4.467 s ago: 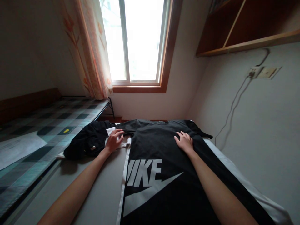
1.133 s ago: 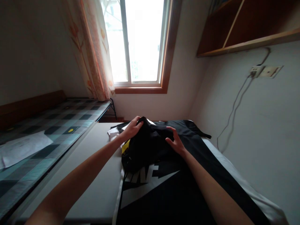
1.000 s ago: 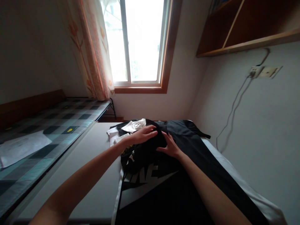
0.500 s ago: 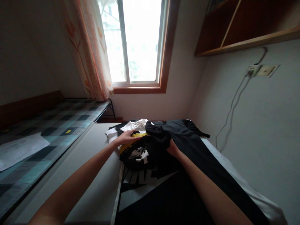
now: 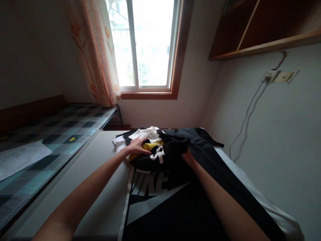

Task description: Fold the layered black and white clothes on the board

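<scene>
A bunched black shirt point(image 5: 173, 150) with white lettering and yellow patches lies between my two hands. My left hand point(image 5: 137, 146) grips its yellow-edged left side, thumb toward me and fingers over the far side. At the right, my right hand point(image 5: 188, 158) holds a black fold of the same shirt; its fingertips are hidden in the cloth. Under the shirt spreads a large black cloth point(image 5: 160, 211) with a grey printed logo and a white edge. Just beyond my left hand sits a crumpled white garment point(image 5: 147, 134).
More black clothing point(image 5: 200, 137) lies at the far right, over a white sheet point(image 5: 265, 197). A grey board surface point(image 5: 100, 187) runs along the left. Beyond it is a checkered mattress point(image 5: 82, 124) with a paper sheet point(image 5: 22, 159). A cord point(image 5: 247, 117) hangs on the right wall.
The shirt has been gathered up and folded further, showing more yellow inside and more of the logo below. My right hand has shifted slightly right with its fold.
</scene>
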The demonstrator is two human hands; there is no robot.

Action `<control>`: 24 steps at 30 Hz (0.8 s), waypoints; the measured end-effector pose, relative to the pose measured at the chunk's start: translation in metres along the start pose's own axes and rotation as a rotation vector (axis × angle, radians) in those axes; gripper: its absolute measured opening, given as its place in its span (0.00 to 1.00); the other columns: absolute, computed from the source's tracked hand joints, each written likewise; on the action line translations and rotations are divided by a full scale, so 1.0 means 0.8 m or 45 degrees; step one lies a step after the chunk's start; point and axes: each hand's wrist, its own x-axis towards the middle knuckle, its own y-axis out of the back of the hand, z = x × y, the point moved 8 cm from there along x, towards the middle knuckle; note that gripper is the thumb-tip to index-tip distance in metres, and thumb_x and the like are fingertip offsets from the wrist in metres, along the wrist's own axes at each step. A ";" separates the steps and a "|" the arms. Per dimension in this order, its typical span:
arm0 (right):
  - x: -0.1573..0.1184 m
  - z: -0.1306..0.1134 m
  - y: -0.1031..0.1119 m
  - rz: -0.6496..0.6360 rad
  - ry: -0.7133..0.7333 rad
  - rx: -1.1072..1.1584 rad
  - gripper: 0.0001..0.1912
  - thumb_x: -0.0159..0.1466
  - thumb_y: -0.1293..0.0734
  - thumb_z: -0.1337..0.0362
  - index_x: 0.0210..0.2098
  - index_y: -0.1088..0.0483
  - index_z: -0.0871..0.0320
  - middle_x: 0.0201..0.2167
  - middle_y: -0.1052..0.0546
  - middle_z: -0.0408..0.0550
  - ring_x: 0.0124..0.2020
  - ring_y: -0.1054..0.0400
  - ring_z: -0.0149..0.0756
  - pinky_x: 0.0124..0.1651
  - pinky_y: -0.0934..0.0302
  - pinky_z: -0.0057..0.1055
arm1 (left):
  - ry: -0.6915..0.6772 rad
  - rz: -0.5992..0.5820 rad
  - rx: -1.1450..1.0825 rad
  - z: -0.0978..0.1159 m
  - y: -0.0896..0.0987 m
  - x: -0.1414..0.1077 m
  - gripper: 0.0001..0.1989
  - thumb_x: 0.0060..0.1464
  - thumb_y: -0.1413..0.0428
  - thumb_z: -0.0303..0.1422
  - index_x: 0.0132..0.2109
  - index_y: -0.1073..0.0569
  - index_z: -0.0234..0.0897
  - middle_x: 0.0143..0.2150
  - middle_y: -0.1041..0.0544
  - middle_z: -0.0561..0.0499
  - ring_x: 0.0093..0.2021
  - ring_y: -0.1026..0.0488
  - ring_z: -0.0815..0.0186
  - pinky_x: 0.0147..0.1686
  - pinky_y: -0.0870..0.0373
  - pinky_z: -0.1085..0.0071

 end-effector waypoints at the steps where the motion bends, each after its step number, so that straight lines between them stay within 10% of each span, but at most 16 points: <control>1: 0.000 0.001 0.000 0.000 -0.007 0.000 0.28 0.54 0.28 0.41 0.42 0.22 0.56 0.48 0.20 0.55 0.51 0.26 0.49 0.61 0.37 0.48 | 0.009 -0.019 0.007 0.000 -0.001 0.001 0.57 0.37 0.41 0.65 0.70 0.41 0.40 0.72 0.43 0.38 0.71 0.51 0.40 0.67 0.52 0.50; 24: 0.001 -0.005 -0.003 -0.007 0.030 -0.088 0.30 0.53 0.29 0.38 0.41 0.21 0.56 0.47 0.19 0.55 0.51 0.27 0.51 0.60 0.38 0.47 | -0.247 0.237 0.233 0.045 0.004 -0.006 0.29 0.45 0.37 0.45 0.52 0.26 0.34 0.52 0.25 0.39 0.55 0.32 0.46 0.56 0.39 0.54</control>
